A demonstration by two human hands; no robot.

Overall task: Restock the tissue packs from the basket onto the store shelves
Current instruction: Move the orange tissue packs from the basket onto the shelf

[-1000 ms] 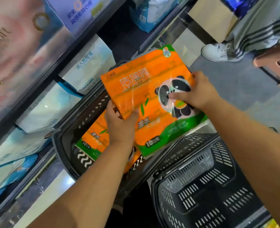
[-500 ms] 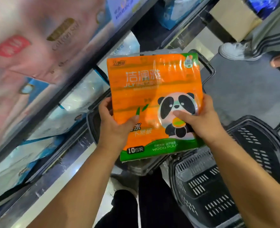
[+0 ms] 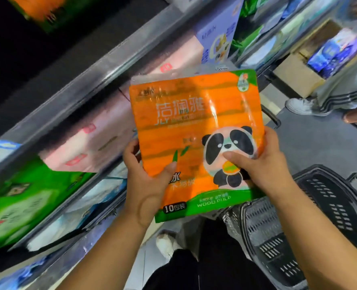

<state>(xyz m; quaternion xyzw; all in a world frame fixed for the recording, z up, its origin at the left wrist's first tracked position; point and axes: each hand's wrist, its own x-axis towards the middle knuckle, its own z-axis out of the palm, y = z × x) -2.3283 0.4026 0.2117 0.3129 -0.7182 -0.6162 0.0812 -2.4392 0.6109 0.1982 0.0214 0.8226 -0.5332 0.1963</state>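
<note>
Tissue pack (image 3: 186,126) hides fingers of left hand (image 3: 146,185), right hand (image 3: 265,164); shelves (image 3: 102,74) blurred

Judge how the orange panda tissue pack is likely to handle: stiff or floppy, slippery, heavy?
Probably soft but self-supporting: the orange tissue pack stands upright though the left hand and right hand grip only its lower half. Its glossy film shows glare, so likely somewhat slippery. Being tissue, probably light for its size.

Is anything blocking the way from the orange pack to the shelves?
Nothing visible stands between. The left hand and right hand grip the orange pack in open air beside the shelves. Pink packs fill the nearest level; no free slot shows.
</note>
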